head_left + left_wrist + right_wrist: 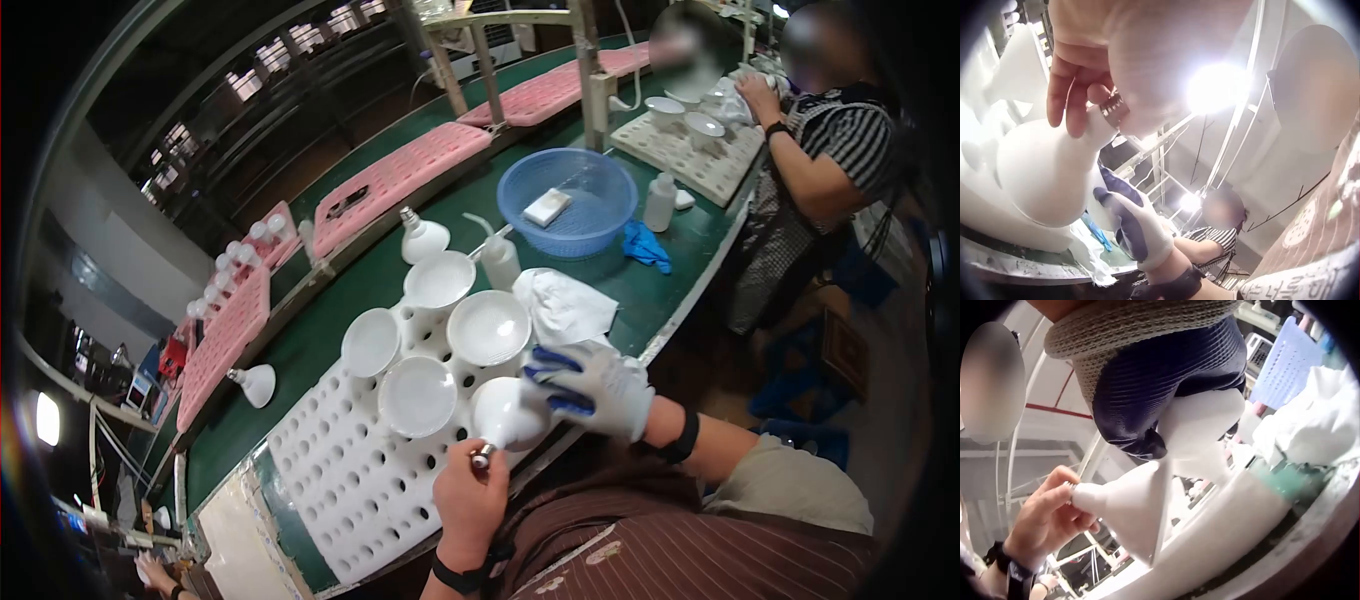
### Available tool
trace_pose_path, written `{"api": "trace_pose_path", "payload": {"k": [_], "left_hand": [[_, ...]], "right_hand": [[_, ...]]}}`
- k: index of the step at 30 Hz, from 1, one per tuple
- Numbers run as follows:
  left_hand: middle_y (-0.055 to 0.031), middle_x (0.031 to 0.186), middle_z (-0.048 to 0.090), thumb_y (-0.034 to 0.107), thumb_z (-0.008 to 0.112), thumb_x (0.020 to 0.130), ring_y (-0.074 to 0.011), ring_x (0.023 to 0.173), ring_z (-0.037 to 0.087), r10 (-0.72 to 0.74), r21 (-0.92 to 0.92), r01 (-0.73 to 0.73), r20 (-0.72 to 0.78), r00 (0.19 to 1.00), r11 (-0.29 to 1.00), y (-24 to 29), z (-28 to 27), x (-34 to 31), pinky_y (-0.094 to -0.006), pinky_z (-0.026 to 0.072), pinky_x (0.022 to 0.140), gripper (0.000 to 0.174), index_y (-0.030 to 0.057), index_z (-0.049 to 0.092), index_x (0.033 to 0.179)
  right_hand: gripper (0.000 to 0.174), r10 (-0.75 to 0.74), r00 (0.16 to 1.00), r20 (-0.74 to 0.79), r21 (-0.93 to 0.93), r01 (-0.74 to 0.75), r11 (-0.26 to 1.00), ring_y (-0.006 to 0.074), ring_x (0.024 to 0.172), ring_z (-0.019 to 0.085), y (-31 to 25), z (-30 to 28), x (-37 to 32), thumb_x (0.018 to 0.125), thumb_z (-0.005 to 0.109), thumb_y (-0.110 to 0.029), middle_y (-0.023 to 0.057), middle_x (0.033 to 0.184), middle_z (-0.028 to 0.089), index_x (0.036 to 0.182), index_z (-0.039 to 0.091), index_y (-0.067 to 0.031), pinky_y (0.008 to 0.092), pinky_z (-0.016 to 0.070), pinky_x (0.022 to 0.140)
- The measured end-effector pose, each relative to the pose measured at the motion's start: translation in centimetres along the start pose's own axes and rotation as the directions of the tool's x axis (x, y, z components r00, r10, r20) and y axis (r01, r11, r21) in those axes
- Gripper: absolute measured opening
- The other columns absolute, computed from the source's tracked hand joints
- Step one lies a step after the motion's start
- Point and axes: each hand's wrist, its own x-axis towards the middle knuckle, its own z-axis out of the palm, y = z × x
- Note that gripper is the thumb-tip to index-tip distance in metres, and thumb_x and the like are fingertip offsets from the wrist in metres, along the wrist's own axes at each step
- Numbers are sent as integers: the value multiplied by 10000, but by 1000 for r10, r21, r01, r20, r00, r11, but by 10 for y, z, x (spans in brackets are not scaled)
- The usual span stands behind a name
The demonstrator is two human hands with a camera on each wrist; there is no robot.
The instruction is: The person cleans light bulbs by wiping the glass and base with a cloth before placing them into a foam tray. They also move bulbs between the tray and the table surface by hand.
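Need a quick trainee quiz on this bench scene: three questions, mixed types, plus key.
1. True or false: the person's left hand wears a glove.
2. What colour is the basket with the white block in it?
a) pink
b) blue
c) white
3. Fill in: the left hand holds the bulb by its ____ end, not its wide one.

Key: 1. False, it is bare. 2. b. 3. narrow.

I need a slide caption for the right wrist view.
Bare left hand pinches a white lamp; gloved right hand holds a white object.
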Motion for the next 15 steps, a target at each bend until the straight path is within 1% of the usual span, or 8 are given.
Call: {"api": "trace_pose_path", "payload": {"k": [1, 2, 4, 5, 8, 10, 12, 15], "left_hand": [[-133, 778, 582, 74, 670, 853, -230, 610, 572, -108, -2, 108, -58, 992, 994, 0, 7, 1, -335, 454, 565, 152, 27, 581, 966], [-120, 762, 587, 92, 660, 872, -197, 573, 559, 4, 20, -2, -90, 996, 1000, -11, 12, 2, -323, 448, 537, 149, 24, 579, 976], [-74, 773, 578, 62, 637, 882, -121, 623, 552, -12, -113, 5, -59, 998, 994, -23, 20, 5, -280, 441, 553, 145, 3, 577, 1000], [-98, 783, 590, 44, 638, 872, -158, 618, 572, -18, -116, 12, -47, 999, 993, -39, 18, 3, -290, 448, 564, 140, -1, 586, 993], [-196, 926, 661, 147, 641, 901, -331, 824, 638, 12, 106, -26, 129, 992, 994, -6, -13, 10, -401, 506, 711, 215, 6, 634, 1063], [-237, 1112, 626, 124, 696, 861, -347, 951, 612, -94, 141, 55, 288, 953, 988, -11, -15, 15, -403, 498, 835, 426, -5, 559, 1243], [-132, 801, 607, 39, 657, 853, -216, 613, 591, 350, 28, -354, 95, 932, 935, -10, -1, 18, -314, 454, 567, 137, 3, 599, 972], [-134, 752, 611, 44, 680, 839, -253, 587, 592, 258, 65, -260, 45, 965, 963, 1, 8, 11, -345, 457, 560, 128, 13, 594, 928]], "right_hand": [[507, -70, 997, -17, 97, 71, 993, 359, 1079, 593, -8, 5, 3, 779, 691, -222, 167, 1346, 526, 1271, 593, -151, 449, 482, 919], [513, -199, 980, -23, 107, 200, 974, 363, 1042, 614, -12, 15, 5, 760, 701, -209, 184, 1317, 535, 1256, 593, -140, 457, 502, 889], [433, -243, 970, 29, 69, 241, 968, 357, 1249, 496, -19, 29, 7, 839, 662, -246, 151, 1367, 503, 1249, 587, -129, 454, 436, 1009], [480, -150, 988, 34, 181, 142, 973, 336, 1249, 494, -16, 36, 8, 846, 658, -264, 126, 1377, 500, 1298, 562, -133, 465, 436, 1007], [458, 53, 976, 213, -77, -37, 996, 313, 1217, 513, 0, 14, 9, 875, 618, -242, 95, 1380, 503, 1327, 556, -208, 468, 431, 1007], [431, 9, 995, 94, -38, -5, 999, 336, 1180, 533, 7, 16, 8, 867, 622, -242, 106, 1398, 494, 1295, 583, -211, 470, 432, 986], [435, -74, 995, 68, 35, 72, 997, 350, 1200, 526, -7, 17, 3, 863, 629, -262, 120, 1402, 492, 1291, 584, -193, 475, 440, 971], [500, -231, 973, 11, 52, 230, 972, 372, 1170, 532, -25, 20, 2, 785, 688, -277, 159, 1386, 485, 1268, 596, -184, 496, 451, 957]]}}
